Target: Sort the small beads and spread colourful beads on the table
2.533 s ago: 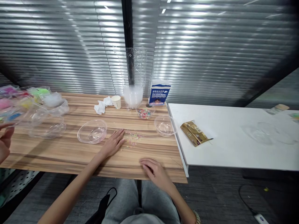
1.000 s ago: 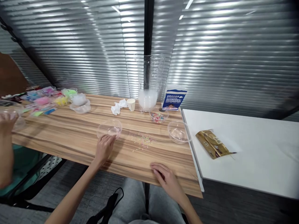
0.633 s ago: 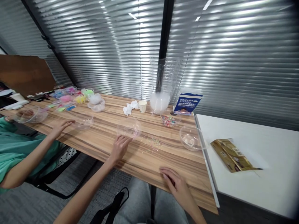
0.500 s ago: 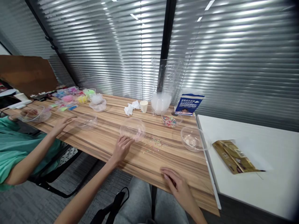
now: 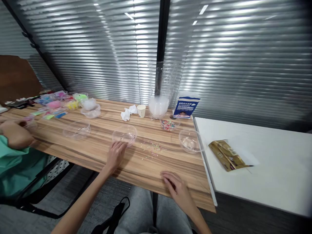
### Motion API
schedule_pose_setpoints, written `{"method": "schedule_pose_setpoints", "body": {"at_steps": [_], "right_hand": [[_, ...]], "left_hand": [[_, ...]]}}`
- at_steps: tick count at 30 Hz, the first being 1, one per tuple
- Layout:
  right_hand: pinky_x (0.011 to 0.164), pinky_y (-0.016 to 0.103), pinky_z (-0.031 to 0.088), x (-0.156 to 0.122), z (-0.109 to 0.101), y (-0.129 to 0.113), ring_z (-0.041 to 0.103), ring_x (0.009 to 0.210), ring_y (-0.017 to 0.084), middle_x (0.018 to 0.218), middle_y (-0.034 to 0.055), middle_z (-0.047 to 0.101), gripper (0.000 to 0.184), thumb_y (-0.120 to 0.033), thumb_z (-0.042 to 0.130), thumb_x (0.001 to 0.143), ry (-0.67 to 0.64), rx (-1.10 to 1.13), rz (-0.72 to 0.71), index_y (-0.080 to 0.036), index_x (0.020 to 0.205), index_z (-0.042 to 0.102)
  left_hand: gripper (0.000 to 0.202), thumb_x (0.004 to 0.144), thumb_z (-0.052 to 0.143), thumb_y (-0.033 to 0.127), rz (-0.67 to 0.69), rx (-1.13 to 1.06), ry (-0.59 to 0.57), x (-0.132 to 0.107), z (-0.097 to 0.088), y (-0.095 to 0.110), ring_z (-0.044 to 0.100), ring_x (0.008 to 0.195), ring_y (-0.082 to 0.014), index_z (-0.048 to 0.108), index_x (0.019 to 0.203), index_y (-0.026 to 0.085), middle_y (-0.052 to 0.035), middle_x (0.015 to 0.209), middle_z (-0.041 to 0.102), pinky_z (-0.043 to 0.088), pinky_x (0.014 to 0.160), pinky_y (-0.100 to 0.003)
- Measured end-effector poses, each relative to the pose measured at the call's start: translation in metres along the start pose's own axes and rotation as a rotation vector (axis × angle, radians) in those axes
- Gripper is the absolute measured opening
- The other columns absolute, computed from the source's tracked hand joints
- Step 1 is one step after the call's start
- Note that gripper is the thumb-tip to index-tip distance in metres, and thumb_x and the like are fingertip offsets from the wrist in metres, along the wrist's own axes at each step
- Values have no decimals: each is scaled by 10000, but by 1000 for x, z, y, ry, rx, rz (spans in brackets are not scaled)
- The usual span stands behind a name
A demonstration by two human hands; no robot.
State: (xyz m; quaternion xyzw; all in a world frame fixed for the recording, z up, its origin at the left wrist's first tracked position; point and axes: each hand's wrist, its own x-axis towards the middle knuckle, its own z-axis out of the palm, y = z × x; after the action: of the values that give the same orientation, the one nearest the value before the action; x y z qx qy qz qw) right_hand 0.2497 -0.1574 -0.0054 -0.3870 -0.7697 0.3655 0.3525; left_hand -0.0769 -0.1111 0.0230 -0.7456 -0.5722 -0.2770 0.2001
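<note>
My left hand (image 5: 116, 154) is closed on the near rim of a clear plastic bowl (image 5: 124, 132), thumb hidden from view. Something faintly pink shows in the bottom of this bowl. To its right, small multicoloured bits (image 5: 153, 149) lie scattered on the wooden table (image 5: 136, 165). My right hand (image 5: 175, 185) rests at the table's front edge, empty, its fingers loosely bent and the thumb apart from them.
Clear bowls (image 5: 77, 130) (image 5: 191, 141) stand left and right; another holds colourful pieces (image 5: 168, 125). Behind are a paper cup (image 5: 141, 111), tissues (image 5: 126, 114), stacked bowls (image 5: 159, 106) and a blue packet (image 5: 186, 107). A gold pouch (image 5: 229, 155) lies right. A co-worker's arm (image 5: 17, 135) is left.
The whole view has shifted, so things appear further left. My left hand and its bowl have moved slightly left, away from the scattered bits. The co-worker's arm has drawn back from the neighbouring bowl.
</note>
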Motion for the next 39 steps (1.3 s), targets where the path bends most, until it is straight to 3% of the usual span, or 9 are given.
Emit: {"method": "schedule_pose_setpoints", "body": {"at_steps": [4, 8, 11, 15, 20, 24, 29, 36, 39], "right_hand": [[1058, 486, 402, 5, -4, 6, 505, 1226, 247, 1269, 102, 590, 329, -326, 419, 975, 42, -85, -12, -207, 1217, 608], [1153, 513, 241, 25, -7, 20, 202, 1423, 264, 1519, 115, 278, 558, -420, 390, 980, -15, -228, 50, -151, 1465, 326], [1160, 537, 180, 52, -3, 35, 108, 1434, 304, 1541, 176, 145, 675, -484, 370, 973, -9, -313, 87, -68, 1487, 235], [1156, 544, 171, 93, 7, 46, 125, 1420, 342, 1521, 224, 165, 689, -466, 357, 975, -41, -338, 120, -13, 1476, 223], [1161, 489, 211, 117, 13, 38, 186, 1416, 311, 1506, 234, 211, 639, -405, 347, 982, -127, -356, 0, 14, 1455, 259], [1155, 421, 270, 111, 8, 32, 297, 1391, 221, 1485, 148, 338, 512, -320, 356, 985, -73, -285, -156, -102, 1447, 338], [1118, 401, 344, 98, -11, 25, 437, 1306, 194, 1400, 123, 475, 447, -272, 398, 964, 43, -211, -143, -145, 1391, 444], [1124, 391, 341, 84, -33, 15, 395, 1336, 182, 1413, 108, 462, 410, -232, 355, 972, 22, -294, -226, -137, 1341, 506], [1110, 416, 363, 77, -46, 16, 398, 1333, 190, 1430, 102, 440, 423, -212, 331, 974, 103, -355, -242, -165, 1369, 475]], "left_hand": [[341, 914, 448, 155, 26, 3, 85, -3, 3, 7, 589, 1108, -253, 558, 1234, 197, -121, 1169, 661, 445, 954, -435], [414, 939, 399, 181, 190, -202, -145, -5, 15, 24, 574, 1164, -234, 468, 1347, 203, -117, 1230, 633, 450, 1007, -419], [522, 961, 392, 343, 61, -280, -286, 2, 35, 34, 407, 1333, -275, 318, 1439, 148, -174, 1428, 451, 376, 1072, -473], [644, 963, 317, 478, -82, -376, -437, 22, 72, 38, 248, 1408, -310, 266, 1441, 49, -250, 1500, 289, 269, 1117, -513], [591, 970, 292, 472, -9, -481, -484, 51, 103, 45, 301, 1392, -274, 354, 1414, 87, -208, 1478, 360, 265, 1128, -475], [544, 982, 275, 455, 88, -571, -516, 64, 104, 50, 404, 1341, -225, 421, 1395, 134, -151, 1436, 449, 322, 1115, -415], [508, 970, 342, 459, 157, -659, -553, 70, 99, 50, 434, 1321, -221, 459, 1383, 188, -106, 1428, 466, 345, 1105, -421], [454, 954, 423, 418, 276, -776, -615, 81, 93, 70, 489, 1277, -209, 500, 1358, 225, -71, 1390, 515, 387, 1078, -382], [440, 962, 409, 399, 277, -805, -612, 83, 93, 73, 471, 1292, -205, 485, 1370, 251, -52, 1403, 500, 381, 1085, -385]]}}
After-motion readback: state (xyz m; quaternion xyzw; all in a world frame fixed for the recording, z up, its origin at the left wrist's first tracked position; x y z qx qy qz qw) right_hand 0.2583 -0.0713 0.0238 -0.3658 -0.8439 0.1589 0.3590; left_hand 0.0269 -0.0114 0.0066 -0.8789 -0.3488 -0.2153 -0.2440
